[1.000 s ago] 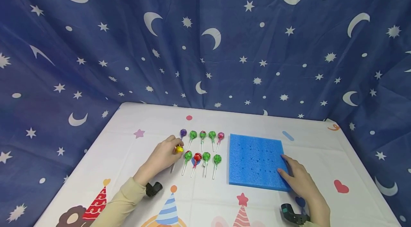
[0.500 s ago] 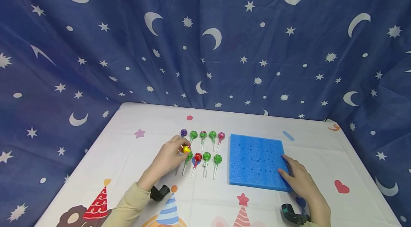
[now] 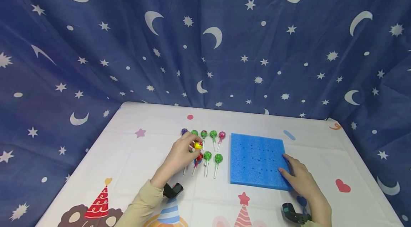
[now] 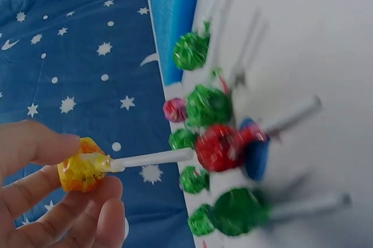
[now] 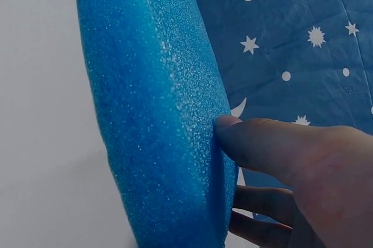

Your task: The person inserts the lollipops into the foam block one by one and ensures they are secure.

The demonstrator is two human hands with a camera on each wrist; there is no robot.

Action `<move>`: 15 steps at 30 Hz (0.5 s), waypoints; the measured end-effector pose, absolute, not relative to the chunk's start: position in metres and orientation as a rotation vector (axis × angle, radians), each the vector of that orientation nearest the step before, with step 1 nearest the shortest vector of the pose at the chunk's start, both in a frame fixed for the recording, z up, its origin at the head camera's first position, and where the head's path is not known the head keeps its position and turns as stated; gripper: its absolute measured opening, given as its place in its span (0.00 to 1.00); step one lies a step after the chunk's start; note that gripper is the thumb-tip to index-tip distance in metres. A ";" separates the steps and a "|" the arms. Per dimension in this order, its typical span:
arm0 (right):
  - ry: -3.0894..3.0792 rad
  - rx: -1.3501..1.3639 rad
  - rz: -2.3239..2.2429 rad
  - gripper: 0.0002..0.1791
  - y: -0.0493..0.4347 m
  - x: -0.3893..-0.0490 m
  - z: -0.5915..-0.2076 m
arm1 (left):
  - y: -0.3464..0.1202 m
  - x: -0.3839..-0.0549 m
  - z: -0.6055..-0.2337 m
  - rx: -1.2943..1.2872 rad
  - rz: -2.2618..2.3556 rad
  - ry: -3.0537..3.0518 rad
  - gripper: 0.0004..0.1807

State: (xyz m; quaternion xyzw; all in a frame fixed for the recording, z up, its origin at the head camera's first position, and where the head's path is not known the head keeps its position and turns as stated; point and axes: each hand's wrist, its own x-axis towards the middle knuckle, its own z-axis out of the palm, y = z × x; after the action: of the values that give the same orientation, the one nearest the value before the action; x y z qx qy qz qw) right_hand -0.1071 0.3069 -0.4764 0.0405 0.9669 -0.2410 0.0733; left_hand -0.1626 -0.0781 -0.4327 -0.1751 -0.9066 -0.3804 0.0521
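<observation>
My left hand [image 3: 180,153] pinches a yellow-wrapped lollipop [image 4: 81,169] by its candy head. Its white stick [image 4: 152,158] points right in the left wrist view. Lollipops lie in two rows on the table below that hand; a red one [image 4: 218,147] and a green one [image 4: 239,212] are nearest. In the head view the hand partly covers the left ends of both rows. My right hand [image 3: 302,177] holds the right edge of a square blue foam block [image 3: 253,159] dotted with small holes. The thumb [image 5: 250,140] presses on it, and the other fingers are partly hidden behind.
A pink lollipop [image 3: 222,135] ends the back row, close to the foam's left side. Both wrists carry black camera mounts. The table has a white printed cloth [image 3: 154,120], and a blue curtain [image 3: 205,41] with moons and stars hangs behind it.
My left hand has carried the yellow lollipop rightward over the rows and slightly away from me. My right hand keeps its place on the foam block.
</observation>
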 end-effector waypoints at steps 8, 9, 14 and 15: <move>2.903 0.124 -0.732 0.41 0.307 -0.107 -0.477 | -0.057 -0.167 -0.430 -0.600 -1.170 -2.711 0.13; 2.905 0.124 -0.732 0.41 0.307 -0.107 -0.477 | -0.054 -0.167 -0.429 -0.609 -1.177 -2.707 0.13; 2.915 0.116 -0.724 0.40 0.307 -0.106 -0.478 | -0.042 -0.169 -0.428 -0.620 -1.224 -2.680 0.14; 2.918 0.115 -0.724 0.40 0.307 -0.106 -0.478 | -0.040 -0.169 -0.428 -0.620 -1.234 -2.674 0.14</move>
State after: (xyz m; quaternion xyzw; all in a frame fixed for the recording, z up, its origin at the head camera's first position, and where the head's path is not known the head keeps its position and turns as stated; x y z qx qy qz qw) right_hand -0.1059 0.3068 -0.4775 0.0381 0.9677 -0.2400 0.0663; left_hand -0.1692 -0.0396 -0.4278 -0.2057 -0.8866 -0.4090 0.0659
